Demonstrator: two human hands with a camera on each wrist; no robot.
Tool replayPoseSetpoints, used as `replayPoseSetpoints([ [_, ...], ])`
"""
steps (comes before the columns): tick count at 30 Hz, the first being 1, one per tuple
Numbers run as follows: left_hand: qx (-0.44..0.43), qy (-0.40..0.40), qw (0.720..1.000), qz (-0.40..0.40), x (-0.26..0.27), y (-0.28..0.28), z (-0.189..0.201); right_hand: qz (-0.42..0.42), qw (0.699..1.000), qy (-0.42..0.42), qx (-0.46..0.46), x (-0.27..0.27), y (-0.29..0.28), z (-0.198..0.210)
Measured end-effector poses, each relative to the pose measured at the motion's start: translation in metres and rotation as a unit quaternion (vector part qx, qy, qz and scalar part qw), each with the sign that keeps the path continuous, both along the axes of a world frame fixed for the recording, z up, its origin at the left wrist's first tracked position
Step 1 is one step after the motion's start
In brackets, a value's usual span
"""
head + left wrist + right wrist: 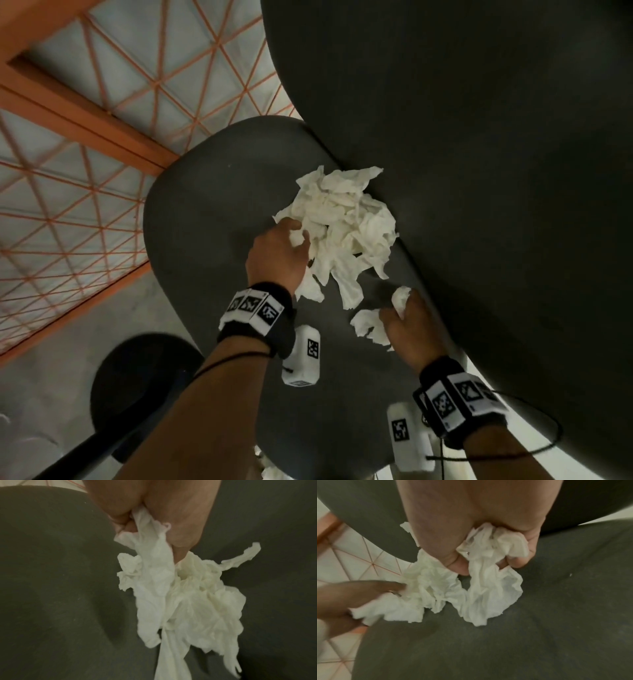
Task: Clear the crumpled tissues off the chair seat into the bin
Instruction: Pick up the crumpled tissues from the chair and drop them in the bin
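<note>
My left hand point(277, 253) is bunched on the big tissue wad point(342, 226) mid-seat point(191, 240); my right hand point(407, 322), at 5 o'clock of it, is clenched on a smaller tissue point(400, 297). Loose tails trail; a hasty lift likely sheds scraps. Bin unconfirmed.

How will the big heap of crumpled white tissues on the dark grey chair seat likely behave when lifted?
Probably floppy: the heap of crumpled white tissues trails limp strips below the left hand. Likely light and loose, so pieces may drop; scraps already lie apart on the dark grey chair seat.
</note>
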State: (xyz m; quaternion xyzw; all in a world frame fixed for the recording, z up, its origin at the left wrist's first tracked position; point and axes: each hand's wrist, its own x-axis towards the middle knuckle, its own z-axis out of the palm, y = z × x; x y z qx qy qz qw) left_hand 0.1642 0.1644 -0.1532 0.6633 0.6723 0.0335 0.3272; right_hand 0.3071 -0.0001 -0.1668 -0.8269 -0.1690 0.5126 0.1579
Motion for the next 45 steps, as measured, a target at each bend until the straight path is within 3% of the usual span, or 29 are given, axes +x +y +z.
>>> replayPoseSetpoints([
  [5,0.026,-0.107,0.987,0.115,-0.022,-0.018,0.014,-0.003,1.0,0.01,-0.015,0.009,0.002,-0.005],
  [11,0.01,-0.076,0.984,0.158,-0.06,-0.066,0.017,-0.06,0.998,-0.013,-0.005,0.012,0.001,-0.004],
  [18,-0.05,-0.133,0.969,0.201,-0.056,-0.095,0.022,0.022,0.995,-0.016,0.098,-0.001,-0.001,-0.009],
  [21,-0.065,-0.144,0.977,0.144,-0.041,-0.09,0.023,0.062,0.99,-0.031,0.122,-0.008,0.002,-0.022],
  [24,-0.063,-0.1,0.993,-0.007,-0.025,-0.081,0.016,0.118,0.986,-0.063,0.096,-0.02,0.011,-0.029],
  [27,-0.045,-0.006,0.987,-0.151,-0.006,-0.073,0.008,0.206,0.97,-0.107,0.068,-0.028,0.02,-0.037],
  [31,-0.05,0.052,0.978,-0.198,0.01,-0.057,-0.007,0.231,0.959,-0.143,0.084,-0.028,0.029,-0.044],
  [35,-0.004,0.022,0.987,-0.158,0.004,-0.051,-0.014,0.166,0.976,-0.091,0.108,-0.024,0.024,-0.038],
  [40,0.057,-0.136,0.989,-0.022,-0.018,-0.06,0.005,0.062,0.986,-0.084,0.132,-0.012,0.003,-0.029],
  [45,0.03,-0.139,0.985,0.1,-0.05,-0.085,0.029,0.008,0.992,-0.04,0.117,-0.002,-0.011,-0.008],
])
